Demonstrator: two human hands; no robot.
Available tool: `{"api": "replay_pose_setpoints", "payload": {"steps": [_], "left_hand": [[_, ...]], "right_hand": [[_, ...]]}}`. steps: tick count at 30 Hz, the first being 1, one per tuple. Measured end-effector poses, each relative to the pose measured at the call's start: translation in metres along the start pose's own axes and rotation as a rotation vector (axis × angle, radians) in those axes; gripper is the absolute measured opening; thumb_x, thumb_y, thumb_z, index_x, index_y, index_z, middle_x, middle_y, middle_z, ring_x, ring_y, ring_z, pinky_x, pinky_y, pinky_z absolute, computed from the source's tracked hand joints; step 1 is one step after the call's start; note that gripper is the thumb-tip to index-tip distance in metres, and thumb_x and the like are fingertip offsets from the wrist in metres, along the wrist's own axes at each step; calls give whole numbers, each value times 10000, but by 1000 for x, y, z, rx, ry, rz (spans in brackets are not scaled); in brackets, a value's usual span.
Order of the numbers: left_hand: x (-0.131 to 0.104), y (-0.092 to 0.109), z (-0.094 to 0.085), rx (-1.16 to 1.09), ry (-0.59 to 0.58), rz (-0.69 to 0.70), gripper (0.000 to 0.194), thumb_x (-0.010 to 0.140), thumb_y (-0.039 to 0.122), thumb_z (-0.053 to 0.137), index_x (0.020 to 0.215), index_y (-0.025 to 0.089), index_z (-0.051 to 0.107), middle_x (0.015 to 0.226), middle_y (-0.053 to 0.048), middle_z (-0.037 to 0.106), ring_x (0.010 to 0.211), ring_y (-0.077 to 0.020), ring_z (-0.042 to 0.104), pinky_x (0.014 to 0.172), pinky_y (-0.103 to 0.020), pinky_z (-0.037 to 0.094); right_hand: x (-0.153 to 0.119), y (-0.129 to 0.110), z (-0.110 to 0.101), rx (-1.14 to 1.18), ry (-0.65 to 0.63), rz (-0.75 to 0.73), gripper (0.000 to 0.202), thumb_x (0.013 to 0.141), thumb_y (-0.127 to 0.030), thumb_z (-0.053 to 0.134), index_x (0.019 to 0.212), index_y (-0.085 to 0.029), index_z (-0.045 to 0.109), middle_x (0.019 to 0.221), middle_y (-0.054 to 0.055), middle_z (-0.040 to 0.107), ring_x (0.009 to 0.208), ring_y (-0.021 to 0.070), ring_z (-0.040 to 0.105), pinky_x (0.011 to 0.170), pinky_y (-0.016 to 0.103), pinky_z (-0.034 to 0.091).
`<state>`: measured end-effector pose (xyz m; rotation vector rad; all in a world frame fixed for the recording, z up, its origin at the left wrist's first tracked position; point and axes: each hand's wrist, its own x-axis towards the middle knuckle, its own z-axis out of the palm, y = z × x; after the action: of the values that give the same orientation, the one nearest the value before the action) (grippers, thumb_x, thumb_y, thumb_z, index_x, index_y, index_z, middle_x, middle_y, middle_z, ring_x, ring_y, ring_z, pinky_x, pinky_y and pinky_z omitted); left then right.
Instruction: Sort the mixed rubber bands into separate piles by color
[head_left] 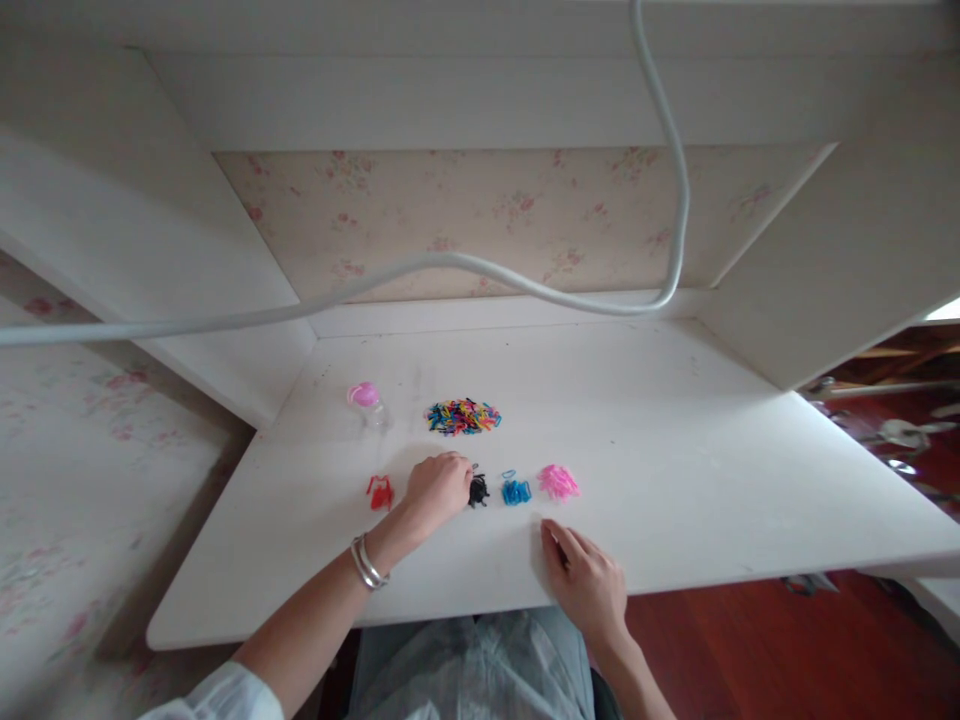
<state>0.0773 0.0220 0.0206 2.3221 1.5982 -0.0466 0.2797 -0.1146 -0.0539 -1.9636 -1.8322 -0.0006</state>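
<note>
My left hand (441, 482) is closed in a pinch beside the pile of black rubber bands (478, 490). A small dark loop shows right at its fingertips. My right hand (589, 580) rests near the table's front edge, fingers curled in, and nothing shows in it. Left of my left hand lies a small group of red rubber bands (381, 492). To the right of the black pile are blue rubber bands (516, 491), one loop lying apart, then a pile of pink rubber bands (559, 482). Behind them sits a larger heap of mixed-colour rubber bands (463, 416).
A small clear container with a pink top (364, 395) stands at the back left of the white table (675, 480). A thick white cable (465, 262) hangs across the view above it. White panels enclose both sides and the back.
</note>
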Motion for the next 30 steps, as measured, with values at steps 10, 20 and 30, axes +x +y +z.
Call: {"api": "replay_pose_setpoints", "payload": {"steps": [10, 20, 30], "left_hand": [[13, -3, -4, -25, -15, 35, 310, 864, 211, 418, 1006, 301, 678, 1057, -36, 676, 922, -186, 628, 785, -291, 456], [7, -2, 3, -57, -33, 74, 334, 860, 186, 417, 1001, 323, 686, 1043, -34, 671, 924, -183, 631, 776, -278, 457], [-24, -31, -10, -203, 266, 10, 275, 891, 214, 411, 1022, 283, 642, 1063, 10, 669, 908, -137, 631, 806, -243, 460]], "right_hand": [[0, 1, 0, -4, -4, -9, 341, 939, -351, 380, 970, -240, 701, 741, 27, 693, 607, 118, 624, 557, 218, 350], [1, -1, -1, 12, -9, 2, 327, 934, -321, 384, 965, -237, 699, 739, 28, 692, 635, 121, 626, 578, 211, 356], [18, -5, -14, 379, -85, 216, 354, 909, -436, 420, 926, -232, 708, 782, 29, 704, 598, 124, 611, 569, 196, 427]]}}
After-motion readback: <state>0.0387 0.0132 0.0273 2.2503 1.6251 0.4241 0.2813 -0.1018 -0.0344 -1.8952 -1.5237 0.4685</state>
